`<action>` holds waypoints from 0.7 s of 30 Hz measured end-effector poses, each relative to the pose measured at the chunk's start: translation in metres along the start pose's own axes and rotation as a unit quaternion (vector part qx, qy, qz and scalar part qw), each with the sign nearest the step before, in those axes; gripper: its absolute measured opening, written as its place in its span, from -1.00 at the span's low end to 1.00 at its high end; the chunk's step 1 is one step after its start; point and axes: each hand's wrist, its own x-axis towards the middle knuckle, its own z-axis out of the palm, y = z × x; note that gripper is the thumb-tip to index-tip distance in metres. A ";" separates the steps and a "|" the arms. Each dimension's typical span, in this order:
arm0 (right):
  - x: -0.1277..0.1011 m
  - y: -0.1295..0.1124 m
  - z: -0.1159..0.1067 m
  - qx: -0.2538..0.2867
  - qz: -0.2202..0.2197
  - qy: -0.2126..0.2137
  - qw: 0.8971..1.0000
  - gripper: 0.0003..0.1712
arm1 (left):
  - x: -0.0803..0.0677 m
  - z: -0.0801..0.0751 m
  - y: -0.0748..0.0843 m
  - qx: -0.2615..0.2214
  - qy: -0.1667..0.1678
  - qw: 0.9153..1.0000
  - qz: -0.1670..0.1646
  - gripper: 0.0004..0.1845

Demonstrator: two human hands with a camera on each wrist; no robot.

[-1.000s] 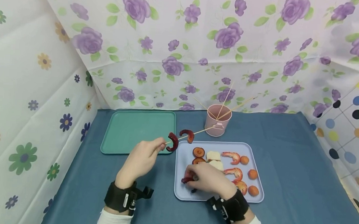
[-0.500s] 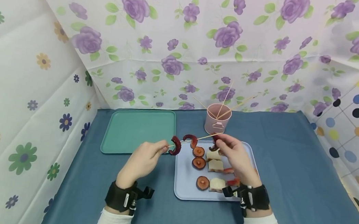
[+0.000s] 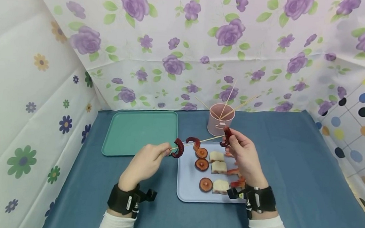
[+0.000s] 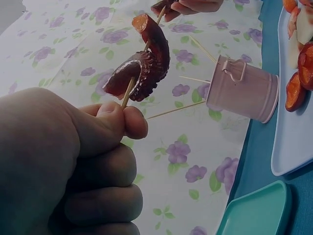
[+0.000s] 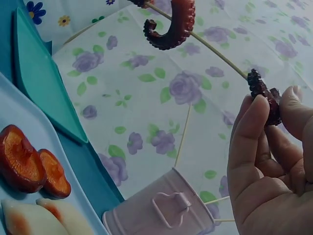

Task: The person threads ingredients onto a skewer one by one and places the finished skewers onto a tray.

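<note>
Threading in hand: left hand (image 3: 145,164) pinches skewer (image 3: 207,139) end; right hand (image 3: 244,156) pinches octopus piece (image 3: 226,136) at its tip, needing centred alignment above blue tray's (image 3: 185,191) far edge.

Overhead head view; close wrist views

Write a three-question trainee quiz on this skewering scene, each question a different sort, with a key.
1. True or false: the green tray holds food.
2. How many octopus pieces are already threaded on the skewer?
3. The right hand pinches: A a shrimp, B an octopus piece, C a mushroom.

Key: 1 false, it is bare. 2 two, near the left hand, which pinches the skewer's end. 3 B, held at the skewer's tip.
</note>
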 end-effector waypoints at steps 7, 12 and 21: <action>0.000 0.002 0.003 -0.032 -0.013 0.001 0.999 -0.49 | -0.001 -0.001 0.000 -0.004 -0.002 1.000 -0.003 -0.81; -0.002 0.000 0.004 -0.049 -0.012 -0.006 0.999 -0.51 | 0.000 0.000 -0.001 -0.005 -0.006 1.000 -0.004 -0.80; -0.004 0.002 0.011 -0.080 -0.010 -0.007 0.997 -0.72 | 0.001 0.003 0.002 -0.013 -0.014 1.000 0.004 -0.77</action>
